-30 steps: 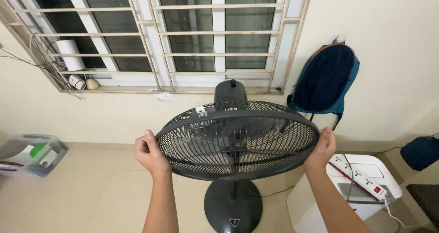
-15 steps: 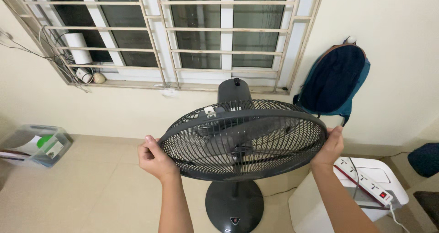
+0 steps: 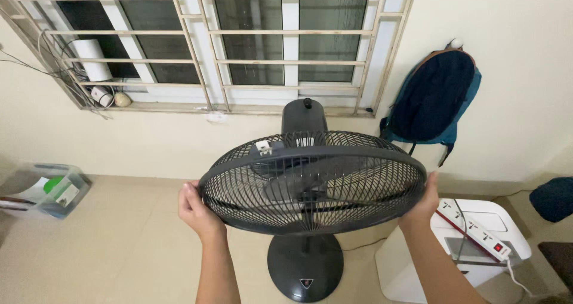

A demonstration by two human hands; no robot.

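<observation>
I'm gripping the fan's grille (image 3: 310, 187) on both sides, my left hand (image 3: 197, 211) curled around its left rim and my right hand (image 3: 425, 197) wrapped around the right rim, so the tilted cage is sitting steady between them. The fan is standing on its round base (image 3: 305, 268) on the floor (image 3: 107, 250) under the barred window (image 3: 239, 41), facing up toward me. A white appliance with a power strip (image 3: 474, 232) on top is sitting just beside my right arm, and a blue backpack (image 3: 431, 98) is hanging on the wall.

Left hand (image 3: 196, 211) and right hand (image 3: 424, 201): both bare, forearms uncovered to the frame's lower edge (no sleeve, glove, ring or watch visible).
</observation>
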